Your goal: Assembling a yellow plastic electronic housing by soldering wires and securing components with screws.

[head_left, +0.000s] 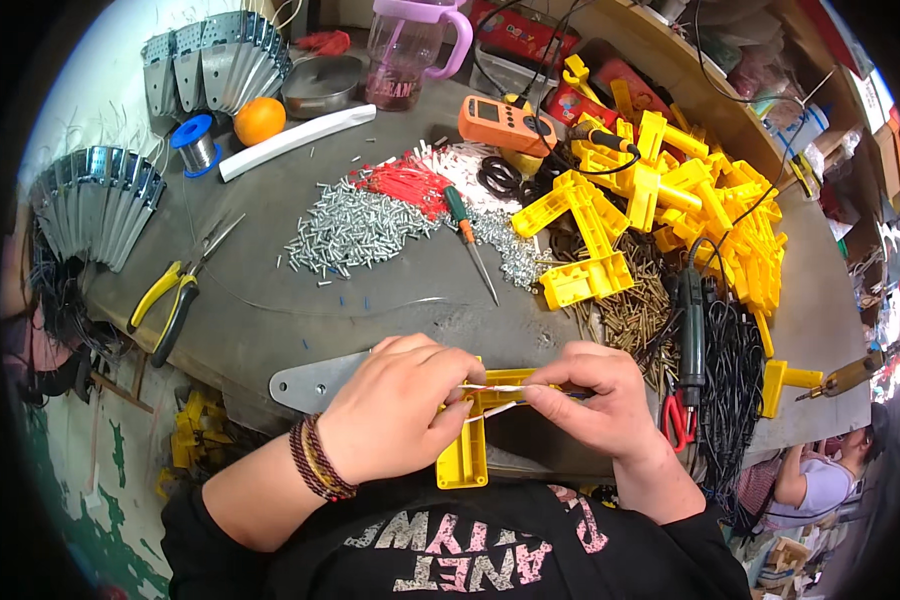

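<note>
A thin white wire (pixel 498 387) is stretched between my two hands at the near edge of the bench. The fingertips of my left hand (pixel 395 395) pinch its left end, and my right hand (pixel 600 395) pinches its right end. Just beneath lies a yellow plastic housing (pixel 461 466), with a second white wire running across it below the first. Part of the housing is hidden by my fingers. To the left, a grey metal plate (pixel 315 383) with holes extends from under my left hand.
Yellow-handled pliers (pixel 178 300) lie left, near a solder spool (pixel 197 146). Screws (pixel 350 230), red wires (pixel 405 184) and a screwdriver (pixel 470 245) are in the middle. Yellow housings (pixel 710 190), an orange meter (pixel 507 126), a soldering iron (pixel 690 320) and black cables (pixel 728 395) fill the right.
</note>
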Action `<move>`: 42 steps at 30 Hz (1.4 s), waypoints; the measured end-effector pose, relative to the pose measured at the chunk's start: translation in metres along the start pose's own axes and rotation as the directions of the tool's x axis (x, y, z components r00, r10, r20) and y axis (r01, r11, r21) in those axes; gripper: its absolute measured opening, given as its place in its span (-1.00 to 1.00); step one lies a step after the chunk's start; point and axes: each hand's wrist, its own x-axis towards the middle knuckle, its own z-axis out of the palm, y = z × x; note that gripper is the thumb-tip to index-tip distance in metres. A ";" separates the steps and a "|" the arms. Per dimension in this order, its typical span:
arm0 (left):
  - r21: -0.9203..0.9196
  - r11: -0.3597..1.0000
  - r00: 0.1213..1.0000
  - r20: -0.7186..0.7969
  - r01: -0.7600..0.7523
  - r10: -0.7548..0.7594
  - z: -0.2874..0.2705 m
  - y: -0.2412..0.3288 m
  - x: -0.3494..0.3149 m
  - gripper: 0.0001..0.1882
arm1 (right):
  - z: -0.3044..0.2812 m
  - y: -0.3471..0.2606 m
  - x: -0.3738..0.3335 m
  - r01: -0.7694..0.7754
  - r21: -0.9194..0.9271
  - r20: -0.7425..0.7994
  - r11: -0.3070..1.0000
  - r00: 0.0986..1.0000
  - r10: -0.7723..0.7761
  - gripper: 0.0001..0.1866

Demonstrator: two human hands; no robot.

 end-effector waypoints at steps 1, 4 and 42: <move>-0.006 1.000 0.999 0.047 -0.018 0.018 -0.003 -0.002 0.001 -0.77 | 0.001 0.001 -0.001 -0.005 0.002 0.004 1.000 1.000 0.005 -0.91; -0.004 1.000 0.990 0.137 -0.031 0.031 -0.011 -0.003 0.006 -0.77 | 0.002 0.004 -0.001 0.045 -0.028 0.015 0.999 0.999 -0.045 -0.90; 0.331 0.940 0.995 0.030 0.083 -0.098 0.015 0.014 0.020 -0.87 | 0.009 0.013 0.068 -0.107 0.913 0.168 0.393 0.978 -0.123 -0.72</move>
